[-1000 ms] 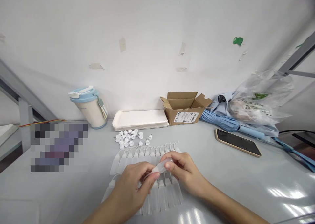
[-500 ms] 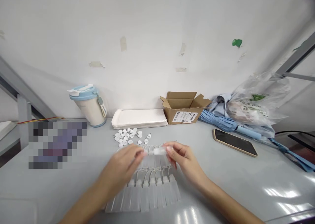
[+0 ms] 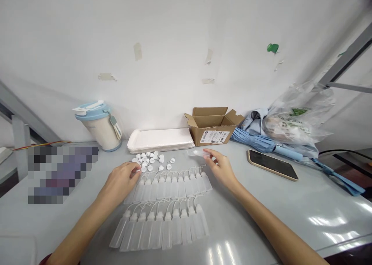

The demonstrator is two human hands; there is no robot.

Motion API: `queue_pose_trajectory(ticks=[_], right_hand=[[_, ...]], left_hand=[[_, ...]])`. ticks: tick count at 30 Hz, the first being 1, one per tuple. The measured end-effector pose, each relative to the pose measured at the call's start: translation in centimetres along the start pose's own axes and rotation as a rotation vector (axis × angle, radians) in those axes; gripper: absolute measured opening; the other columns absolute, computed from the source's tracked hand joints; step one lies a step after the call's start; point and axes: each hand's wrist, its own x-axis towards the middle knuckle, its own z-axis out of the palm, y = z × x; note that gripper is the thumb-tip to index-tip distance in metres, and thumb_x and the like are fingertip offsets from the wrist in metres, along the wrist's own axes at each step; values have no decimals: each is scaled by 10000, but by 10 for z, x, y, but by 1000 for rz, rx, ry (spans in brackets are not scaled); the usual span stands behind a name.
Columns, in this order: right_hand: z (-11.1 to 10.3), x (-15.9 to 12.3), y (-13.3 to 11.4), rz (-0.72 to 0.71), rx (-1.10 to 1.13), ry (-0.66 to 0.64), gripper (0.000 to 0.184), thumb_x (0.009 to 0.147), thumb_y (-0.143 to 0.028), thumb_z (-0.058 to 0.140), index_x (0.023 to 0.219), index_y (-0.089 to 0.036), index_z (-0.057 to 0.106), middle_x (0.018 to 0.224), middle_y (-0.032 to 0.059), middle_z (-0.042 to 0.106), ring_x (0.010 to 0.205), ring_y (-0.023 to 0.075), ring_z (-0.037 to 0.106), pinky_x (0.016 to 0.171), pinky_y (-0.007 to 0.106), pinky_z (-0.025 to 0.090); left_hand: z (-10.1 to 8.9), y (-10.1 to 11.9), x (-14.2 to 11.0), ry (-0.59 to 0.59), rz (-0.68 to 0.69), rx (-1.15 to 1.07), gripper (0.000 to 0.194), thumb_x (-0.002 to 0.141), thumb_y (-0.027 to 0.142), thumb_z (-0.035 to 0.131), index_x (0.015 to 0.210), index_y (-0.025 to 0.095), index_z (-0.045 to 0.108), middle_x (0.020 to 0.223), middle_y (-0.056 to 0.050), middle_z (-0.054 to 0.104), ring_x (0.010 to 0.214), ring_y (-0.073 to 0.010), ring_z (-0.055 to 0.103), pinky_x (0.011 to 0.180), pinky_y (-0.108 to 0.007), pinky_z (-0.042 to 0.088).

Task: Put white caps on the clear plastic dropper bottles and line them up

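Note:
My right hand holds one end of a small translucent plastic bottle between thumb and fingers, above the table behind the bottle rows. My left hand is at the near left edge of a pile of small white caps. Its thumb and fingertips are pinched together; what lies between them is too small to make out. Between my forearms lie two rows of slim translucent bottles with thin curved tubes at their tops, a back row and a front row.
Along the wall stand a tumbler, a stack of white trays and an opened cardboard box. Farther right are a folded blue umbrella, a plastic bag and a phone. A blurred-out item lies left.
My hands have moved apart. The left one went left to the caps, away from the bottle. The right one carried the bottle slightly back, and both bottle rows are now uncovered.

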Motion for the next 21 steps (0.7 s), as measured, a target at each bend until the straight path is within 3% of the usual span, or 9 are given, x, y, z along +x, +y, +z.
queue_pose_trajectory(ticks=[6,10,13,17,19,21], right_hand=[[9,14,18,9,-83,-57,356,849,-292,430,1119,-138,604,899,77,632,792,185,554,757,314,428],[9,19,21,32,-125,-33,349,844,-263,444,1128,-118,586,971,102,624,841,189,557,800,323,420],[7,18,21,55,-153,6,362,832,-251,465,1155,-118,560,1042,119,611,899,205,554,800,339,422],[-1,11,15,-26,-196,55,300,824,-270,481,1077,-130,559,1103,132,576,959,225,529,771,343,429],[-9,6,6,-35,-187,-28,257,824,-308,494,1010,-143,562,1039,113,586,870,199,549,719,319,435],[-17,0,-5,0,-165,-216,297,791,-369,556,997,-156,554,920,69,606,716,158,550,659,295,431]], left_hand=[[-3,4,1,21,-71,-56,235,765,299,408,803,193,614,769,-43,689,711,-208,640,649,-287,459],[-7,8,0,73,-144,-112,264,743,341,434,836,180,622,757,-48,689,719,-216,641,685,-305,476],[-10,14,-3,169,-110,-179,285,749,374,447,864,180,621,803,-48,688,735,-207,639,707,-303,484],[-11,26,-9,280,-25,-250,300,778,389,457,926,185,617,896,-48,677,737,-180,632,648,-266,495],[-11,32,-13,280,-18,-279,293,792,384,459,937,187,620,905,-47,672,740,-173,629,595,-246,491],[-9,37,-15,259,-12,-301,276,802,376,462,924,192,626,893,-42,668,737,-168,625,560,-232,482]])
